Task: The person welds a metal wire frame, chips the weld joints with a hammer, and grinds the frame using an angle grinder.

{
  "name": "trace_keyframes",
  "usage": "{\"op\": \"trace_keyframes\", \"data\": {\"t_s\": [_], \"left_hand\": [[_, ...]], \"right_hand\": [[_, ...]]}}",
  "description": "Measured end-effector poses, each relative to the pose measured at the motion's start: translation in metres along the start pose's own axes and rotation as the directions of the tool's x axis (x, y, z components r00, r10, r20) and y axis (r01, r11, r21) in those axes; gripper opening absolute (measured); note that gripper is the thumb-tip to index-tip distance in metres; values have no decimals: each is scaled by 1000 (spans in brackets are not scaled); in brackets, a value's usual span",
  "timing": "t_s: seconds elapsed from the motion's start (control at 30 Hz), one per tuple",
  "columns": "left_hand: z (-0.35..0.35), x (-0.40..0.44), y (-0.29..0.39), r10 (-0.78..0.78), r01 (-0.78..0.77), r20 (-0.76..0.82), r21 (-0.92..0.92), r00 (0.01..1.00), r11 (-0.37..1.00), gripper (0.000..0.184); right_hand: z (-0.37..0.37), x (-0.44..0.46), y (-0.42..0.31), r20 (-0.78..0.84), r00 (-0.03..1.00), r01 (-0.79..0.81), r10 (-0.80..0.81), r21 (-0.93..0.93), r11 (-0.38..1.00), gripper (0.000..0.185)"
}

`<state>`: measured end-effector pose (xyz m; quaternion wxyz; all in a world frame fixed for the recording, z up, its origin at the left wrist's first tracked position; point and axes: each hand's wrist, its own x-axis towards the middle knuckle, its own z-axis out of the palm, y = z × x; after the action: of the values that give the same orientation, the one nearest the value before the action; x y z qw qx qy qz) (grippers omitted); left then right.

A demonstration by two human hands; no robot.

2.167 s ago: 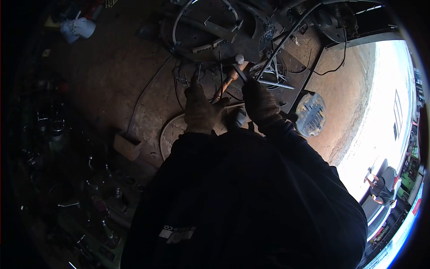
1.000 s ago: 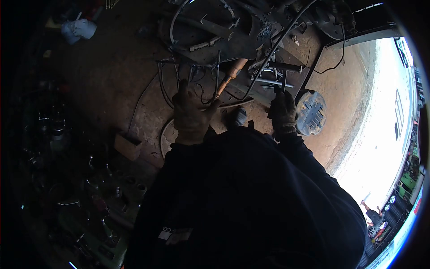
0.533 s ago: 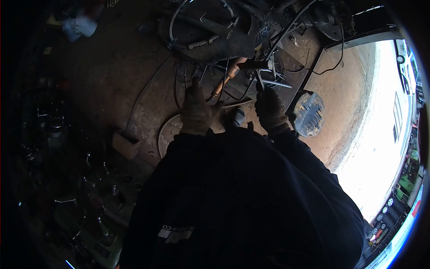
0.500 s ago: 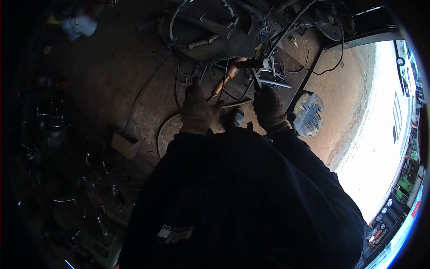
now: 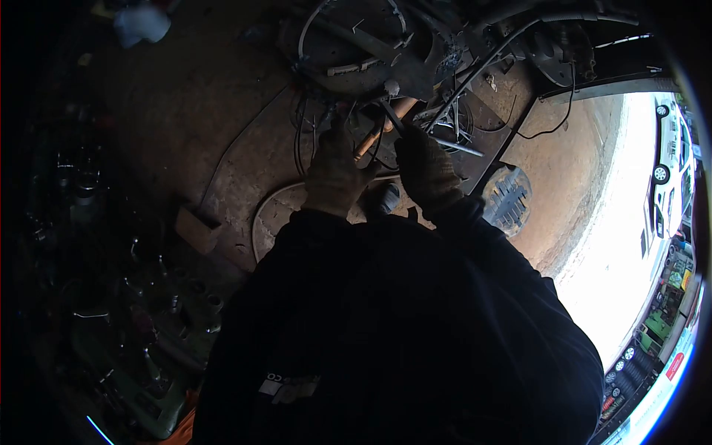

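Observation:
My right hand (image 5: 429,169), in a work glove, is closed around the handle of a hammer (image 5: 391,87); its rounded head is beside the edge of a dark metal plate (image 5: 363,83). My left hand (image 5: 335,176), also gloved, is left of it, thumb out to the side. Its fingers are curled near a dark piece at the plate's edge, too dim to name. Between and beyond my hands lies an orange, tube-shaped object (image 5: 369,141) among cables. A large metal ring (image 5: 302,41) rests on the plate.
A pale hose (image 5: 258,215) curves over the brown floor left of my feet. A small block (image 5: 196,230) lies there with a cable. At right are a round slotted seat (image 5: 508,200) and metal rods (image 5: 456,147). Dark machinery with tools (image 5: 148,356) fills the lower left.
The hammer has swung left from above the rods to the plate's edge, and my right hand moved left with it. My left hand shifted slightly right. The camera view tilted a little.

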<state>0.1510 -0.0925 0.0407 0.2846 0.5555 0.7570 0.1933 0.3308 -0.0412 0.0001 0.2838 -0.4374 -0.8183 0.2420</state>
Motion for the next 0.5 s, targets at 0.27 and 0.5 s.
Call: {"op": "trace_keyframes", "data": {"t_s": [0.27, 0.5], "left_hand": [[6, -2, -2, 46, -44, -53, 33, 998, 998, 106], [16, 1, -12, 78, -77, -103, 6, 992, 997, 108]], "right_hand": [[-8, 6, -5, 156, 981, -113, 116, -32, 993, 33], [-9, 2, -13, 84, 981, -173, 172, 3, 985, 33]]}}
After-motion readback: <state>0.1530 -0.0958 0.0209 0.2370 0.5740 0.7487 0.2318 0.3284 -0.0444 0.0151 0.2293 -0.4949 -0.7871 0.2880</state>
